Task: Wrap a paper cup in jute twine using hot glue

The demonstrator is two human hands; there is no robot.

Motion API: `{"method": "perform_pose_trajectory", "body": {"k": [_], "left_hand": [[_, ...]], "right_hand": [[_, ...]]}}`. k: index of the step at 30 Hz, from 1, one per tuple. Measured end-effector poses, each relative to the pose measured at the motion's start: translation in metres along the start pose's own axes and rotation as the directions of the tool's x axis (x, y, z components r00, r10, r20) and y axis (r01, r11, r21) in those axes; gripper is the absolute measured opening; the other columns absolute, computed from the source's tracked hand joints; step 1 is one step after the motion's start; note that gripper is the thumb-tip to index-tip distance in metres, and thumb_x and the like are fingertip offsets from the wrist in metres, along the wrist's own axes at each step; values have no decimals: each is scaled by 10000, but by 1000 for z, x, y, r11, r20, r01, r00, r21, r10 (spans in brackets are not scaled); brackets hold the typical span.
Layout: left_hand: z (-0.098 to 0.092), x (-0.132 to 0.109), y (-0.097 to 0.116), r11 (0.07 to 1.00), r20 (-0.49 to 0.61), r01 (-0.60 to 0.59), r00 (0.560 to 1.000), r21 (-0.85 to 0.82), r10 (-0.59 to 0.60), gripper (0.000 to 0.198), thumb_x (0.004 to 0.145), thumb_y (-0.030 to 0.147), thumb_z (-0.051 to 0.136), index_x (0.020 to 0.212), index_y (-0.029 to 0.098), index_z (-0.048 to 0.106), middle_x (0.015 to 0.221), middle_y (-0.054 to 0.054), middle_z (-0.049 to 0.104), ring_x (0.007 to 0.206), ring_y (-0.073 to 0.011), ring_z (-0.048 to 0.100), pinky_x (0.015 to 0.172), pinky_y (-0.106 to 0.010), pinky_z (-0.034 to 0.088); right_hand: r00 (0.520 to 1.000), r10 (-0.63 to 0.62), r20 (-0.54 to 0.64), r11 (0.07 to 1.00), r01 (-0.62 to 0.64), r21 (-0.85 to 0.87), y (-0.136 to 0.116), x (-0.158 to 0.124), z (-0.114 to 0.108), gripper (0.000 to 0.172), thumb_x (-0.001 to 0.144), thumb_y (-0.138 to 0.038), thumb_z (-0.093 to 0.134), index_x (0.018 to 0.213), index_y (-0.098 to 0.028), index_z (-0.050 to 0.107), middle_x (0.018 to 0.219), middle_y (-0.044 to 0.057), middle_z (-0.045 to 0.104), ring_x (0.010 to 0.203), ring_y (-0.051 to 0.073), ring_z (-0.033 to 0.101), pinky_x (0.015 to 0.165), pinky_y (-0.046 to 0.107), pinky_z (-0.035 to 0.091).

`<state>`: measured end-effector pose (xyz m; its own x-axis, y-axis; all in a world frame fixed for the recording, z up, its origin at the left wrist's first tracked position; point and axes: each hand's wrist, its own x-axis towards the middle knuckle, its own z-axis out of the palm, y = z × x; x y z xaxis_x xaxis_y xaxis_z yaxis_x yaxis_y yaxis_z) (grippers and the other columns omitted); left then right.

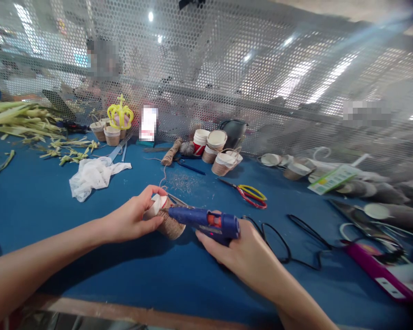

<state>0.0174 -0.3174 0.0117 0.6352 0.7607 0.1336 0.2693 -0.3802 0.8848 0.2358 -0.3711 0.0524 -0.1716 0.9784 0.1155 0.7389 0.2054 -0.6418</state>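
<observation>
A small paper cup (172, 225), partly wrapped in brown twine, lies tilted just over the blue tabletop. My left hand (140, 214) is closed around its white end, thumb and fingers on opposite sides. In my right hand (232, 245) is a blue hot glue gun (201, 221), its fingers wrapped round the handle. The gun's nozzle points left and meets the cup near the border between bare white and twine; whether it touches is hard to tell. A strand of twine (164, 176) runs back from the cup toward a twine roll (172, 152).
Red-and-yellow-handled scissors (251, 196) lie beyond the glue gun. Twine-wrapped cups (223, 163) stand along the perforated metal screen (206, 78). A crumpled white cloth (92, 178) is at left. Black cable (278, 238) loops at right near a magenta power strip (378, 275).
</observation>
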Motion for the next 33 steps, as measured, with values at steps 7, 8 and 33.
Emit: {"method": "perform_pose_trajectory", "body": {"k": [7, 8, 33], "left_hand": [[-1, -1, 2, 999, 21, -7, 1000, 44, 6, 345, 827, 238, 454, 1125, 191, 286, 868, -24, 615, 698, -137, 573, 614, -238, 439], [-1, -1, 2, 998, 19, -8, 1000, 56, 7, 350, 825, 236, 456, 1128, 189, 286, 874, -28, 614, 703, -140, 571, 617, -241, 438], [-2, -1, 5, 986, 39, -73, 997, 147, 68, 449, 807, 197, 470, 1213, 181, 278, 904, -53, 599, 721, -150, 572, 638, -260, 450]], "right_hand": [[999, 19, -46, 999, -20, -28, -1, 1, -1, 274, 704, -334, 571, 523, -193, 422, 458, -48, 414, 425, 78, 356, 403, 204, 325], [999, 19, -49, 999, -21, -25, 0, 1, -1, 271, 706, -334, 571, 527, -193, 424, 462, -46, 419, 427, 80, 360, 406, 205, 329], [976, 197, 97, 967, -210, 146, -8, 5, -9, 266, 691, -345, 573, 529, -182, 441, 401, -62, 401, 372, 62, 345, 359, 185, 326]]}}
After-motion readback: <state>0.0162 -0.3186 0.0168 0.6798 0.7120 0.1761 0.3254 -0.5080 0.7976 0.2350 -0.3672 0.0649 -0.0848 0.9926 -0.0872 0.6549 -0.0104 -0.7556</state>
